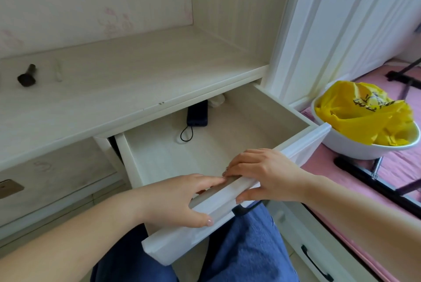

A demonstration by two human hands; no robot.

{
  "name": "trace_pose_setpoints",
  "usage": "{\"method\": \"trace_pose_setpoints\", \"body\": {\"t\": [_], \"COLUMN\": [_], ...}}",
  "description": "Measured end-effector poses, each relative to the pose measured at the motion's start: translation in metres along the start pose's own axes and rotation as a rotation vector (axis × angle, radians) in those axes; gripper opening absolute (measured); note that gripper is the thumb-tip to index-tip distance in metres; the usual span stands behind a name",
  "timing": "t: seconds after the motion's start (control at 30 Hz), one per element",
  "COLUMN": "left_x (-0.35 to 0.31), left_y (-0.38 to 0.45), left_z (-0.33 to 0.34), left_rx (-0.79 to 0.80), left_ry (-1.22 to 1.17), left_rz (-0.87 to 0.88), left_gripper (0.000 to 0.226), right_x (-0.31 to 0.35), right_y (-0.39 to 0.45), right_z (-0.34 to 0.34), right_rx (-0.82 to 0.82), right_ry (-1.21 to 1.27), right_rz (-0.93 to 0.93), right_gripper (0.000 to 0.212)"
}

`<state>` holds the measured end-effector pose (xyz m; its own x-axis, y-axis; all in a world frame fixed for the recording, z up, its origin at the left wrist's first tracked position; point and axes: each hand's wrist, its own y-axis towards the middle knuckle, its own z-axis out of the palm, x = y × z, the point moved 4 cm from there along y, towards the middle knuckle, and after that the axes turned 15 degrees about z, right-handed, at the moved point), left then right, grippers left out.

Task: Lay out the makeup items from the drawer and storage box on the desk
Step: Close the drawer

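**Drawer held open by both hands**

The white drawer (227, 127) is pulled out beneath the desk (127, 86). Its front panel is gripped by the left hand (182, 199) and the right hand (264, 172), fingers laid over the top edge and thumbs on the outer face. A dark power bank (197, 113) with a looped cord lies at the back of the drawer. A dark makeup brush (27, 76) and a pale stick (58, 72) lie on the desk's far left. A white basin (355, 149) holding a yellow bag (366, 113) sits at the right.
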<state>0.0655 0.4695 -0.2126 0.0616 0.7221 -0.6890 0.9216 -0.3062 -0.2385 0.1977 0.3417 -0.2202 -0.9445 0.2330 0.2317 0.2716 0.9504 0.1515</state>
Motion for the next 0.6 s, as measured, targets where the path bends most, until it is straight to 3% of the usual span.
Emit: {"method": "trace_pose_setpoints", "body": {"t": [0.4,0.6], "left_x": [0.028,0.037], "left_y": [-0.007,-0.016], "left_z": [-0.033,-0.057], "left_rx": [-0.110,-0.255], "left_ry": [0.151,0.531], "left_rz": [-0.046,-0.073], "left_gripper": [0.065,0.088], "right_x": [-0.010,-0.015], "right_y": [0.052,0.086], "right_z": [0.007,0.011], "right_rx": [-0.042,-0.171], "right_ry": [-0.024,-0.014], "right_rz": [0.019,0.059], "right_gripper": [0.050,0.087]}}
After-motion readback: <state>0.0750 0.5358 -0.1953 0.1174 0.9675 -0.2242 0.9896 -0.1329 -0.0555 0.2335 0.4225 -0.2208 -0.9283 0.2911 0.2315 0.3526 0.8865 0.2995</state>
